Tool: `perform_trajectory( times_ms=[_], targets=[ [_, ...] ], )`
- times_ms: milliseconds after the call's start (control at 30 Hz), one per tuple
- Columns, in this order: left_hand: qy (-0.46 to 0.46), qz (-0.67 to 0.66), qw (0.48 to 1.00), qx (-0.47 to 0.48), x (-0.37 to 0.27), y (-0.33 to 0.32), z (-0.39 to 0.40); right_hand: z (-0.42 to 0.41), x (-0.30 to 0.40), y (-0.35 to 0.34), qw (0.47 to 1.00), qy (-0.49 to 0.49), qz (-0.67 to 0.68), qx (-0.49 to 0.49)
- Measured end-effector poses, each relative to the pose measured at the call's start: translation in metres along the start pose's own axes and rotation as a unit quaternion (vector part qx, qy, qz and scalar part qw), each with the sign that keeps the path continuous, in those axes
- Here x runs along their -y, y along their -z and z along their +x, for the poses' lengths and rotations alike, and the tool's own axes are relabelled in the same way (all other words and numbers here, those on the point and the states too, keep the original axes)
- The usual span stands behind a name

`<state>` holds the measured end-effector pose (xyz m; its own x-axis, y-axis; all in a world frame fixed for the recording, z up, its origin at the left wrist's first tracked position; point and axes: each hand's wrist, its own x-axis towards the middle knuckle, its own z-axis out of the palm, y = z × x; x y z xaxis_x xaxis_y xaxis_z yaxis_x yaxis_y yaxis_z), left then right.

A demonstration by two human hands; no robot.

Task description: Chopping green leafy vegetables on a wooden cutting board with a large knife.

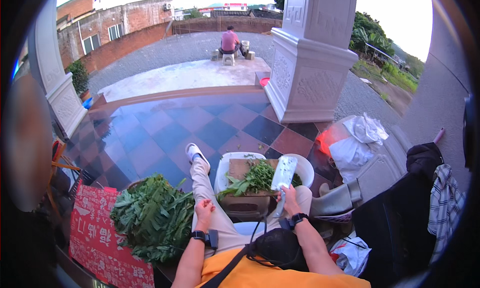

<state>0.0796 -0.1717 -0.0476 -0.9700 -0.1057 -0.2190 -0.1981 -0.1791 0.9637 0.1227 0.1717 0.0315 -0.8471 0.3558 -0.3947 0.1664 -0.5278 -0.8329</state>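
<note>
My right hand [290, 201] grips the handle of a cleaver, whose broad metal blade [284, 172] points away from me with green bits stuck to it. Beneath and left of the blade, chopped leafy greens [258, 178] are heaped on a wooden chopping board [238, 168]. The board rests on a white plastic stool [222, 170] between my knees. My left hand [205, 210] is over my left thigh, fingers curled in, with nothing visible in it. To its left lies a large pile of whole leafy greens [153, 216].
A white bucket [306, 171] stands right of the board, partly behind the blade. Rubber boots [337, 199] and white plastic bags [352, 153] are at the right. A red printed sheet [92, 231] lies beside the leaf pile. Beyond a carved pillar [311, 70], a person [229, 40] sits outside.
</note>
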Motion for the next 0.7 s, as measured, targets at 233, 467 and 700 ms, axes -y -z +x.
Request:
perform_trajectory(
  times_ms=[233,467,700],
  targets=[
    [0.015,0.026,1.000,0.009,-0.018,-0.009,-0.006,-0.007,0.018,-0.052,0.953,0.137,-0.259,0.071],
    [0.023,0.002,1.000,0.000,-0.017,-0.008,-0.008,0.009,-0.033,-0.028,0.773,0.272,-0.571,0.055],
    [0.021,-0.003,1.000,-0.008,-0.019,-0.007,-0.015,-0.011,-0.013,-0.045,0.766,0.339,-0.543,0.053]
  ],
)
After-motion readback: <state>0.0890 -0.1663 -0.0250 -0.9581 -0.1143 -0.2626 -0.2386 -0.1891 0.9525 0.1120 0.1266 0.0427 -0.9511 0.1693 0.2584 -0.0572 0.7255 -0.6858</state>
